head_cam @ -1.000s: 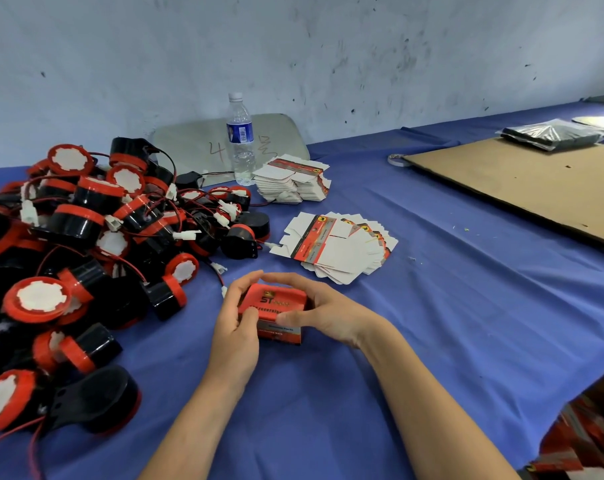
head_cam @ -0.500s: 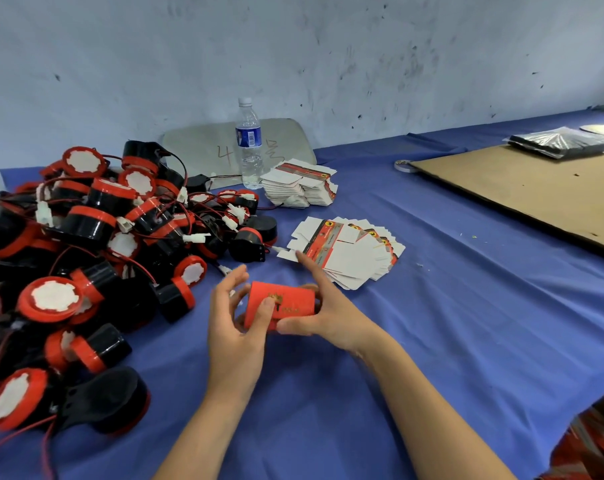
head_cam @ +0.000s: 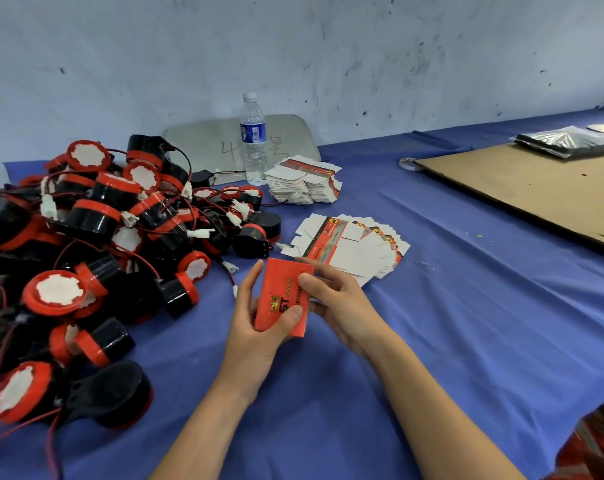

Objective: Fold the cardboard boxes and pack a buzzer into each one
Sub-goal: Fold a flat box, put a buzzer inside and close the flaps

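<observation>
Red box (head_cam: 282, 287) pinched between left grip (head_cam: 255, 329) and right grip (head_cam: 343, 306).

— What is the box (head_cam: 282, 297) hiding?

— Its far side is facing away, so whether it is closed is not showing. The fingers (head_cam: 324, 270) of the right hand (head_cam: 342, 306) are partly lying behind it, and the left hand (head_cam: 255, 327) is covering its lower corner. The small print is blurring.

— And at the edges?

— The buzzers (head_cam: 86, 237) are running off the left edge, the cardboard (head_cam: 535, 188) and the bags (head_cam: 567, 142) off the right. Something red (head_cam: 591, 452) is poking in at the bottom right corner, too cropped to name. The cardboard is half covering a tape roll (head_cam: 408, 163), and the bottle (head_cam: 254, 140) is blocking part of the writing on the panel (head_cam: 203, 140).
</observation>
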`<state>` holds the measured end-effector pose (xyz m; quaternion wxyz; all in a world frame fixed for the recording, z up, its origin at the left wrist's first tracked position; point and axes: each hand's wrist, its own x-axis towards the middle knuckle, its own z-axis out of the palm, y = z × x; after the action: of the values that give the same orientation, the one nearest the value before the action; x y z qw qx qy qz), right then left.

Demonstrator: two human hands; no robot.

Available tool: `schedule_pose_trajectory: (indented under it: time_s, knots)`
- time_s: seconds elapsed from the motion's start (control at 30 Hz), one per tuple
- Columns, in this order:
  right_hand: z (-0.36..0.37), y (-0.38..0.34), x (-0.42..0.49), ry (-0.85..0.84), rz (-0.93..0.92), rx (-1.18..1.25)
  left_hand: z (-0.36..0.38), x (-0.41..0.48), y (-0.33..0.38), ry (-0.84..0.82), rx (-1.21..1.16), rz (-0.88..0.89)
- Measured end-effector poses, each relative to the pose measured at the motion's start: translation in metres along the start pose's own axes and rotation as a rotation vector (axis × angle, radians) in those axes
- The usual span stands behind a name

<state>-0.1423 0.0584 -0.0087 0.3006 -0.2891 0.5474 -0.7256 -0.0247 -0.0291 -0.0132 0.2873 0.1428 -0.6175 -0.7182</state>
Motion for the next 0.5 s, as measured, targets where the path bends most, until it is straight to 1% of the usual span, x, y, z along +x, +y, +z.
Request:
schedule_pose_trajectory:
  time_s: [0.07,0.27,0.4,0.5]
  knots:
    - [0.0005,-0.0023,-0.0017,-0.021,-0.018,-0.036,-0.0007,0.0008,0.0,-0.006,0.012,0.007]
    - [-0.0025,-0.0042,-0.0038,-0.015,-0.047,-0.091,-0.0024,0.0025,-0.0038,-0.041,0.072,0.032]
    - [-0.0021,-0.0034,-0.0027,-0.021,-0.036,-0.088,-0.0041,0.0032,-0.0048,-0.033,0.094,0.063]
    - [-0.0016,-0.0046,-0.0023,0.014,-0.016,-0.08,-0.0025,0.0012,-0.0076,-0.045,0.143,0.059]
